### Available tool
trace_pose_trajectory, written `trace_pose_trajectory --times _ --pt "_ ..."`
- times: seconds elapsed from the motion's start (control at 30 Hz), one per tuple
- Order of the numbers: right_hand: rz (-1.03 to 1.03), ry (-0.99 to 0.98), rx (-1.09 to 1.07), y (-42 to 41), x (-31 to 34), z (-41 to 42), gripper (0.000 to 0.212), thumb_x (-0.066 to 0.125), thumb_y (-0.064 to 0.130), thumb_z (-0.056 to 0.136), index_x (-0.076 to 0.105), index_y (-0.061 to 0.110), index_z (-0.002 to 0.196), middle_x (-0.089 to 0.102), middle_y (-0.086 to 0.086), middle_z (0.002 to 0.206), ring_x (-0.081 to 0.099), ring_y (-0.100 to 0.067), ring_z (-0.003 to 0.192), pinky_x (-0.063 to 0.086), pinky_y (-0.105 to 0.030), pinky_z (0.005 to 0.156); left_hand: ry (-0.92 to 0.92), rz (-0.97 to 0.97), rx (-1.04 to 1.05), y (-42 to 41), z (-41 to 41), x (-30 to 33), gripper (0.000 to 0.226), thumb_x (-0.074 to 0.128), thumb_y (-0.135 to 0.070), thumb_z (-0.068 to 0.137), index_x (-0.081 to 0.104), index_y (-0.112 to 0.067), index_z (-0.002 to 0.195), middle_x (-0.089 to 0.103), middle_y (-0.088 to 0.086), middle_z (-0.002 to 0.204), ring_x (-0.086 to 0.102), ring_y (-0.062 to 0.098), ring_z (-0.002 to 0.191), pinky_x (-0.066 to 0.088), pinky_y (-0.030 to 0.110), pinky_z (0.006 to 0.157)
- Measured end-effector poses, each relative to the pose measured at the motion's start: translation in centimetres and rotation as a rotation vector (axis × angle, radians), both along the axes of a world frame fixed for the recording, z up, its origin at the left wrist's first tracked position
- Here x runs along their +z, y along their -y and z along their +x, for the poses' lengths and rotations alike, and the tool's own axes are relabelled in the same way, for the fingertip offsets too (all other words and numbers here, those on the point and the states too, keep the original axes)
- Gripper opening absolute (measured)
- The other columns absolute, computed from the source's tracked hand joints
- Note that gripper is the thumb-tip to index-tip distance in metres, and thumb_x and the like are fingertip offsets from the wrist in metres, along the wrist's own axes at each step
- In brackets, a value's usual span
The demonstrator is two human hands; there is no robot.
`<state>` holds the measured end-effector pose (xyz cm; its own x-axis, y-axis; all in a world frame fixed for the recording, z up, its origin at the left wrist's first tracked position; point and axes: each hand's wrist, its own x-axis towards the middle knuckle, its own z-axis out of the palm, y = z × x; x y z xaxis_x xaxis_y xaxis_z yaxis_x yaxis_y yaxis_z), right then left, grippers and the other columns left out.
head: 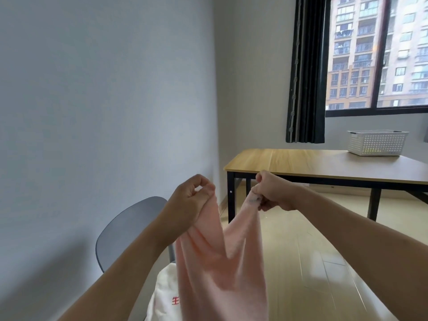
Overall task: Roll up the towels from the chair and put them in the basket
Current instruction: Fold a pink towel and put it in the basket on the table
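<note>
In the near middle of the view, a pink towel (220,269) hangs from two raised hands, its top edge sagging in a V between them. The left hand (187,205) is curled closed around one upper corner, thumb and forefinger meeting above the cloth. The right hand (274,193) is fisted tight on the other corner, where a small dark mark shows on the fabric. The two hands are near each other but apart. Below the pink towel, at the near edge, lies a white towel (164,295) with red printed characters, partly covered by the hanging cloth. Just left of it stands a grey chair (129,228), its rounded back against the pale wall; whether the white towel rests on the seat cannot be told. Far to the right, a white perforated basket (377,142) sits on a wooden table (312,163) with black legs, well apart from the hands. Behind the table, a black curtain (305,72) hangs beside a window (379,54).
</note>
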<state>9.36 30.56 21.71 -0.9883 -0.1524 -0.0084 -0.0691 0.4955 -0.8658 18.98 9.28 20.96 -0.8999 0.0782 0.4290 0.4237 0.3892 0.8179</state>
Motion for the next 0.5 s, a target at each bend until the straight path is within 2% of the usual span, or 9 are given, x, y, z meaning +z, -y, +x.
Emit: trace_pose_trajectory --times 0.07,0.1,0.17,0.23,0.3,0.37,0.4,0.5 --pt "0.035 -0.095 -0.044 0.9 -0.7 -0.3 0.015 0.044 0.009 0.098 0.039 0.011 0.112 0.050 -0.008 0.083 0.048 -0.015 0.057 0.041 -0.026 0.046 0.073 0.025 -0.008 0.3 -0.3 -0.3 0.015 0.049 -0.020 0.080 0.052 -0.020 0.065 0.048 0.002 0.067 0.043 0.018 0.065 0.035 0.032 0.061" --pt "0.057 -0.152 -0.072 1.2 -1.0 -0.5 0.011 0.043 0.009 0.097 0.039 0.013 0.107 0.047 -0.003 0.078 0.045 -0.013 0.057 0.039 -0.026 0.047 0.102 0.038 -0.021 0.4 -0.4 -0.4 0.007 0.044 -0.017 0.069 0.049 -0.018 0.063 0.045 0.005 0.068 0.040 0.021 0.067 0.032 0.035 0.060" --pt "0.067 -0.205 -0.125 2.1 -1.7 -0.7 0.009 0.041 0.011 0.097 0.038 0.015 0.104 0.042 0.001 0.075 0.042 -0.011 0.059 0.035 -0.025 0.050 0.127 0.049 -0.041 0.6 -0.5 -0.7 0.009 0.040 -0.015 0.061 0.048 -0.014 0.066 0.041 0.008 0.070 0.035 0.022 0.068 0.028 0.034 0.057" --pt "-0.078 -0.104 -0.155 2.9 -2.0 -0.5 0.006 0.037 0.013 0.097 0.040 0.013 0.102 0.041 0.000 0.074 0.040 -0.012 0.061 0.033 -0.026 0.052 0.134 0.053 -0.068 0.8 -0.6 -1.0 0.011 0.043 -0.015 0.066 0.051 -0.011 0.071 0.043 0.009 0.072 0.036 0.022 0.070 0.030 0.032 0.058" --pt "-0.250 0.056 -0.138 3.3 -2.0 0.1 0.010 0.033 0.013 0.093 0.041 0.011 0.088 0.038 -0.004 0.071 0.039 -0.015 0.062 0.033 -0.027 0.055 0.123 0.033 -0.114 1.0 -0.8 -1.2 0.015 0.048 -0.016 0.073 0.053 -0.004 0.081 0.049 0.017 0.078 0.042 0.022 0.074 0.035 0.034 0.065" --pt "-0.359 0.140 -0.122 3.1 -2.0 0.3 0.009 0.033 0.011 0.084 0.036 0.012 0.076 0.037 -0.007 0.072 0.041 -0.019 0.066 0.038 -0.030 0.058 0.089 0.014 -0.152 1.2 -0.8 -1.4 0.015 0.054 -0.016 0.086 0.057 -0.002 0.091 0.058 0.024 0.093 0.050 0.023 0.079 0.040 0.037 0.072" --pt "-0.403 0.156 -0.119 2.9 -2.0 0.4 0.005 0.034 0.010 0.080 0.037 0.011 0.076 0.040 -0.008 0.074 0.044 -0.022 0.069 0.041 -0.032 0.060 0.072 0.017 -0.163 1.2 -0.7 -1.4 0.010 0.056 -0.015 0.092 0.061 -0.006 0.092 0.060 0.021 0.098 0.052 0.023 0.080 0.041 0.037 0.072" --pt "-0.488 0.209 -0.019 2.3 -2.0 0.4 0.010 0.034 0.003 0.078 0.038 0.011 0.075 0.041 -0.010 0.078 0.046 -0.024 0.071 0.044 -0.033 0.060 0.038 0.054 -0.194 1.5 -0.9 -1.6 0.010 0.058 -0.015 0.095 0.065 -0.012 0.090 0.059 0.013 0.095 0.050 0.024 0.077 0.038 0.039 0.071"
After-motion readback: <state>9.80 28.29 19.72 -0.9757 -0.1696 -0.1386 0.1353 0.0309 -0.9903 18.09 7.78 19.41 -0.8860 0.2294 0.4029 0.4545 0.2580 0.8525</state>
